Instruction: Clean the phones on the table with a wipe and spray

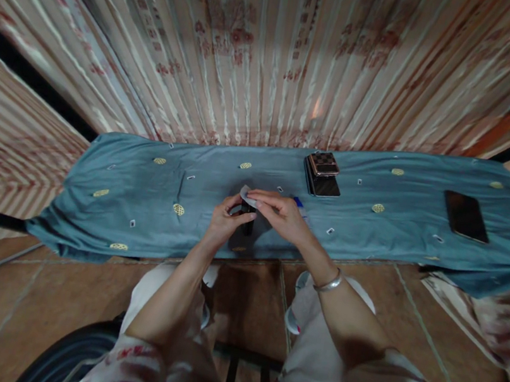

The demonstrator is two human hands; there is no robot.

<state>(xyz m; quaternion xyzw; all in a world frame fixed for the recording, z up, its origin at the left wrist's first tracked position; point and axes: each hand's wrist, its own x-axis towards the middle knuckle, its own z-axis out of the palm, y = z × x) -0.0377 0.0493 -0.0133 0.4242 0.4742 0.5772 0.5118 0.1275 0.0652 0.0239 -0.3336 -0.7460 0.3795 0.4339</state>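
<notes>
My left hand [226, 219] is closed around a small black object [247, 223], held low over the middle of the cloth-covered table. A dark, strip-like part of it hangs below the thumb; its exact kind I cannot make out. A thin pale grey cloth [246, 197] lies over the object's top end. My right hand [280, 213] presses this cloth against the object, its fingers held together and pointing left. A silver bangle [331, 281] circles the right wrist. Just behind the right hand, a small blue item [298, 202] shows in part.
A teal patterned cloth [211, 165] covers the narrow table. Behind the right hand lie a dark phone-like slab [327, 187] and a checkered folding case [323, 163] on it. Farther right rests a dark flat phone or tablet [466, 216]. A striped curtain [265, 58] hangs behind.
</notes>
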